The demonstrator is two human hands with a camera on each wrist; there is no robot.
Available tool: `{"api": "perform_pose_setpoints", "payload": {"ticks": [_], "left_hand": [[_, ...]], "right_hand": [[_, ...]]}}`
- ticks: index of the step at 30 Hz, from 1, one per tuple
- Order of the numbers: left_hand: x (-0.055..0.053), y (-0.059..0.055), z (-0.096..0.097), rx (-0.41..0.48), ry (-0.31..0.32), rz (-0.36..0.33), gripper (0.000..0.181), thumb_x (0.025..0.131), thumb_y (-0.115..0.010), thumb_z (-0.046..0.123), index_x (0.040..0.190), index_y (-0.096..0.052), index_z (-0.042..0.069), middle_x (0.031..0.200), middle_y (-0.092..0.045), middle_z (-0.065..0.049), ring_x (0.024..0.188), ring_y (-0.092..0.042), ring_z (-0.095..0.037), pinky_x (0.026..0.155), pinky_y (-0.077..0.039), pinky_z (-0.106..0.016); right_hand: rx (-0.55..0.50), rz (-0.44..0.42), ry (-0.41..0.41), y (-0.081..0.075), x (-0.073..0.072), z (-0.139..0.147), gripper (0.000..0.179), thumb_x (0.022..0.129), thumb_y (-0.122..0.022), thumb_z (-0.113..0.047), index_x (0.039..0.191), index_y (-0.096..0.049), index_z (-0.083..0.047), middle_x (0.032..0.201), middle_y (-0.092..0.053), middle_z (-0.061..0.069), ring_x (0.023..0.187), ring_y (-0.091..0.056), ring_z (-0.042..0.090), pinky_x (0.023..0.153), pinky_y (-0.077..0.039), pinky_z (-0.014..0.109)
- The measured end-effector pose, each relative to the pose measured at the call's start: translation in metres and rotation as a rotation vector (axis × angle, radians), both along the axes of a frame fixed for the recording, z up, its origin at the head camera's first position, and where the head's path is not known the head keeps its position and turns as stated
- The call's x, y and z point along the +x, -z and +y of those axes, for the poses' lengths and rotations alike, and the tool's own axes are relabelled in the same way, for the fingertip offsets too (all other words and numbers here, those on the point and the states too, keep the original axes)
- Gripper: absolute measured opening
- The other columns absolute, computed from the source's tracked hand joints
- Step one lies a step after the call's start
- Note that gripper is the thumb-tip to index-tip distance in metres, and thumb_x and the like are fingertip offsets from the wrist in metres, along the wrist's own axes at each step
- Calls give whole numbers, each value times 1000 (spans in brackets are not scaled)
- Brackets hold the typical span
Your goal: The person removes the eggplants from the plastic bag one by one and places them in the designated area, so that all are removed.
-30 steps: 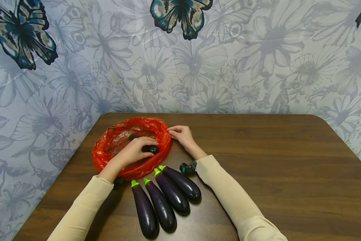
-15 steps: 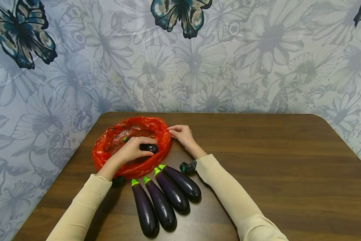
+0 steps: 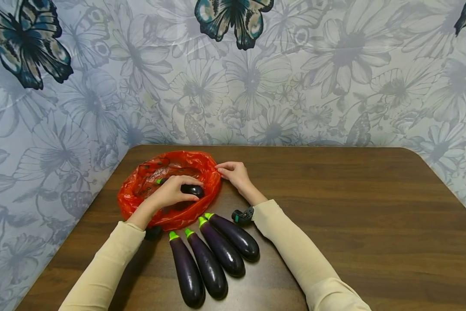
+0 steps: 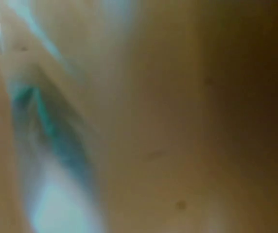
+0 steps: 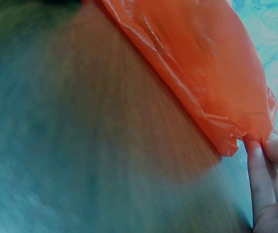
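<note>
A red plastic bag (image 3: 133, 196) stands wide-mouthed at the table's far left, its rim rolled outward. Inside its mouth my left hand (image 3: 169, 193) grips a dark purple eggplant (image 3: 191, 190), fingers over the top and thumb on the near side. The green stem end pokes out past the knuckles. With thumb and fingertips my right hand (image 3: 234, 173) pinches the bag's right edge, and the right wrist view shows the bag (image 5: 212, 73) drawn to a point between those fingers. In front of the bag, several glossy eggplants (image 3: 207, 264) lie side by side, green stems toward it. The left wrist view is too blurred to read.
The brown wooden table (image 3: 353, 207) stretches far to the right. Behind it rises a floral-patterned wall (image 3: 256, 95) with dark butterfly decorations (image 3: 234, 19). A black wrist device (image 3: 242, 216) sits on my right wrist, close to the rightmost eggplant.
My left hand has shifted slightly left and up inside the bag's mouth, with the eggplant still in its grip. My right hand keeps its place on the bag's edge.
</note>
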State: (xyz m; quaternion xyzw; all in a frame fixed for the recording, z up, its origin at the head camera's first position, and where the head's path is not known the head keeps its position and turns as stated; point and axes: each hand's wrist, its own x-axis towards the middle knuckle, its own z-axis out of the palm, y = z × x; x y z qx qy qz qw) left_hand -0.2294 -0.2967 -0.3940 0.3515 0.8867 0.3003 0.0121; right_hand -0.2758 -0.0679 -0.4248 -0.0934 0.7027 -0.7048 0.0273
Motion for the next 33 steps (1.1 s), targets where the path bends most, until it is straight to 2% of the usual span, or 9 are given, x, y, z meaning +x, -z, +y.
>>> {"api": "perform_pose_setpoints", "payload": {"ticks": [6,14,20,29,33], "left_hand": [[2,-2,-5,21,-67,-11,44,75,-79,20,115,-68,6,112,-65,-7,103,-59,-24,87,-47,-42],[7,-7,-10,44,-100,-13,45,75,-80,20,115,-67,4,111,-65,-8,103,-59,-25,86,-48,-42],[15,-17,-9,88,-142,-36,45,74,-80,20,115,-68,5,112,-64,-6,104,-58,-24,85,-48,-41],[30,-32,-5,155,-130,-35,48,72,-81,17,117,-67,6,114,-63,-6,106,-57,-23,85,-48,-41],[41,-38,-3,172,-126,-33,49,72,-81,11,118,-65,4,116,-62,-9,107,-56,-25,85,-49,-41]], "right_hand": [[-2,-4,2,1,-1,0,14,87,-64,2,98,-70,8,95,-68,15,74,-64,11,72,-53,27],[-15,-28,-6,0,-2,1,17,87,-63,1,102,-68,9,98,-67,17,76,-64,12,77,-52,32],[-15,-24,-5,-2,-3,1,15,87,-63,2,100,-69,9,95,-68,14,76,-64,11,74,-53,27],[-8,-17,-26,-1,-6,5,17,88,-62,1,102,-68,10,100,-67,19,84,-65,20,79,-51,32],[-19,25,-38,-1,-6,7,13,87,-63,1,97,-71,5,94,-69,14,81,-66,18,74,-53,28]]}}
